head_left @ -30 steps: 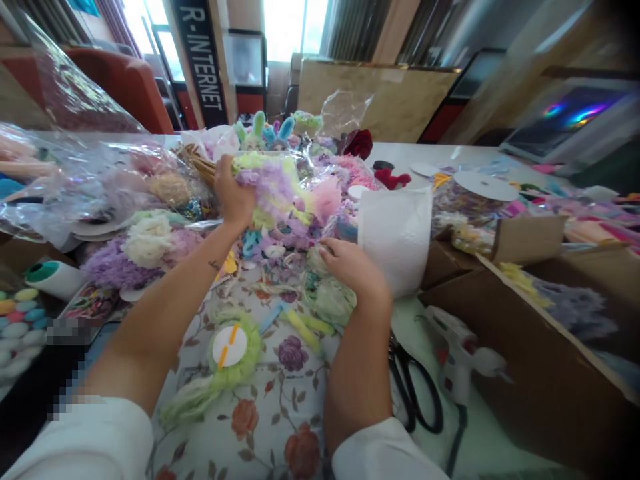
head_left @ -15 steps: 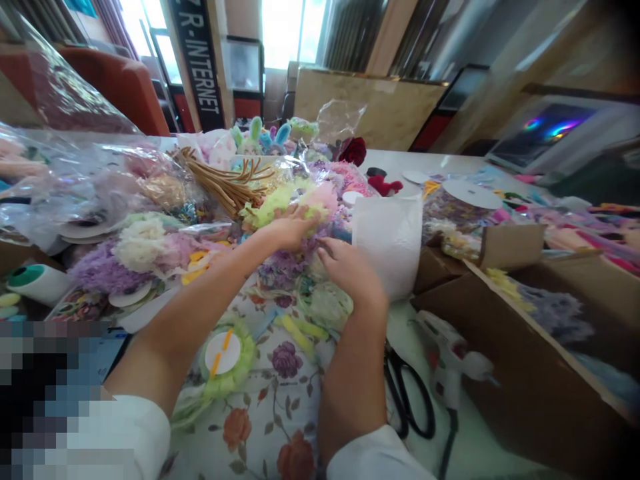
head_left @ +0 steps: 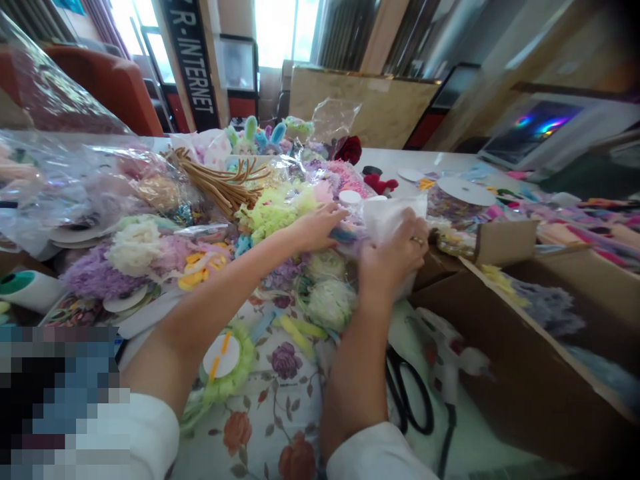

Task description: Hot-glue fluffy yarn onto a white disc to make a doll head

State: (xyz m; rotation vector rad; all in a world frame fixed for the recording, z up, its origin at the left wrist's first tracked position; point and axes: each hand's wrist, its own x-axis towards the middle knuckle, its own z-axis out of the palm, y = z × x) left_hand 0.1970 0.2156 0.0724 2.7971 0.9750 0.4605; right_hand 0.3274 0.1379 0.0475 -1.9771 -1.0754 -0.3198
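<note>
- Floral cloth (head_left: 260, 407) spread nearer us than our fingers.
- Our left hand (head_left: 320, 230) reached over the pile, fingers bent and apart.
- Our right hand's (head_left: 390, 257) fingers curved over the white packet (head_left: 387, 212), perhaps to steady it; blur hid how firmly.
- Left of both hands' fingers lay yellow-green trim (head_left: 273, 210).
- Nearer us than the right fingers, scissors (head_left: 423, 400) lay beside the glue gun (head_left: 447, 363), probably for easy reach.
</note>
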